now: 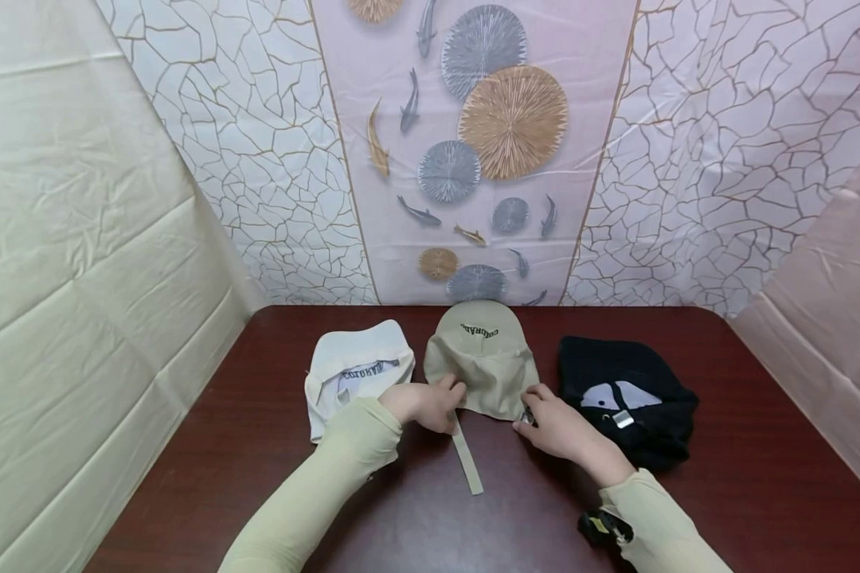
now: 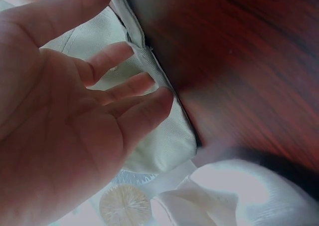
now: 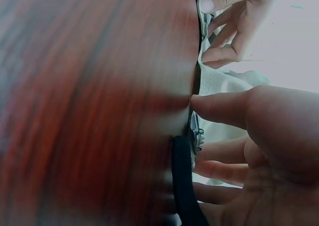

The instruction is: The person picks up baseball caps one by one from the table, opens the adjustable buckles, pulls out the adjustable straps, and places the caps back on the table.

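A beige baseball cap (image 1: pixel 483 374) with dark lettering lies at the middle of the table, its brim toward the back wall. My left hand (image 1: pixel 433 404) pinches its back edge where a loose strap (image 1: pixel 467 458) comes out and trails toward me. In the left wrist view, the other fingers (image 2: pixel 144 113) of that hand rest against the cap's fabric. At the opposite back corner, my right hand (image 1: pixel 555 422) holds the cap by its metal buckle (image 3: pixel 196 133), thumb on one side and fingers on the other.
Left of the beige cap lies a white cap (image 1: pixel 361 350), overlapped by my left forearm in the head view. A black cap (image 1: pixel 619 362) with a metal buckle lies on the right, close to my right hand. The dark red table (image 1: pixel 430 525) meets a patterned cloth wall (image 1: pixel 301 199) behind.
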Tool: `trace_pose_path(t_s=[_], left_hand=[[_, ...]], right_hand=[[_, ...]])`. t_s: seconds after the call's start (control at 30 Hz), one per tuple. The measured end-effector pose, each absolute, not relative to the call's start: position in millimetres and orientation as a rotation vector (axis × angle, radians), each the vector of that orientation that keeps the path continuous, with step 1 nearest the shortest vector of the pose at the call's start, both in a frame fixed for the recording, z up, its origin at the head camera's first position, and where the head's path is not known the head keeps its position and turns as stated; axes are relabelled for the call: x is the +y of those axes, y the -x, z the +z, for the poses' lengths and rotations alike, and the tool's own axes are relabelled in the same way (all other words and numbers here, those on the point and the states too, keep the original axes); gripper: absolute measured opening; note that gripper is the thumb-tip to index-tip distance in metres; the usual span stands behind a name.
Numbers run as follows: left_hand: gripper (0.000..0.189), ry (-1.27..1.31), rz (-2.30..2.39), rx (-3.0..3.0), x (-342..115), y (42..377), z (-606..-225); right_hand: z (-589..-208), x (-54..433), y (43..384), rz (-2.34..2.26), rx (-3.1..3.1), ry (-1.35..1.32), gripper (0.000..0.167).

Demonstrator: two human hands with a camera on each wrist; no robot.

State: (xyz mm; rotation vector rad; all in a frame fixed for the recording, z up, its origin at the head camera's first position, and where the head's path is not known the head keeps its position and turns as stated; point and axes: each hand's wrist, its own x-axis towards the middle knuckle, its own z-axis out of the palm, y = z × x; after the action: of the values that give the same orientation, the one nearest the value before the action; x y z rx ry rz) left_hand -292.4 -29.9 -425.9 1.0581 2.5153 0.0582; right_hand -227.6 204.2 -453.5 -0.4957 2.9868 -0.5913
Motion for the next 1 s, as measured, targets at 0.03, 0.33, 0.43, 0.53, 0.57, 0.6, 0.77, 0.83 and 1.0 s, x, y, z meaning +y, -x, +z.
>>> trace_pose_path(t_s=[0.03,0.33,0.43,0.53,0.57,0.6,0.77,0.83,1.0], left_hand=[[0.035,-1.057,0.06,2.513,-29.9,292.4,-425.8],[0.035,-1.043,0.062,2.517,-30.0,291.9,-427.9],[0.035,-1.041,0.059,2.516,-30.1,291.5,-428.3],[0.035,-1.045,0.059,2.519,-30.1,290.8,-428.4],[0.036,-1.047,0.059,2.521,-30.1,290.7,-428.7],[0.036,-1.049,0.06,2.522,-30.1,290.6,-428.7],[0.034,-1.064,0.063,2.515,-31.5,289.9,-429.2],[0.033,-1.07,0.075,2.51,-32.6,289.5,-429.1],[0.03,-1.106,0.111,2.505,-34.7,289.4,-428.2]], right_hand=[[-453.5,204.4,227.5,-0.591,2.985,0.489,0.054],[-451.7,203.9,225.1,-0.594,2.978,0.513,0.054],[-451.8,204.0,224.6,-0.597,2.974,0.515,0.054],[-452.7,204.6,224.6,-0.598,2.974,0.52,0.055],[-453.0,204.7,224.5,-0.596,2.975,0.525,0.055],[-453.5,205.0,224.6,-0.598,2.975,0.525,0.055],[-456.1,205.8,224.2,-0.606,2.969,0.537,0.056],[-457.1,206.9,224.2,-0.614,2.961,0.532,0.056],[-454.1,213.0,220.7,-0.679,2.957,0.522,0.056]])
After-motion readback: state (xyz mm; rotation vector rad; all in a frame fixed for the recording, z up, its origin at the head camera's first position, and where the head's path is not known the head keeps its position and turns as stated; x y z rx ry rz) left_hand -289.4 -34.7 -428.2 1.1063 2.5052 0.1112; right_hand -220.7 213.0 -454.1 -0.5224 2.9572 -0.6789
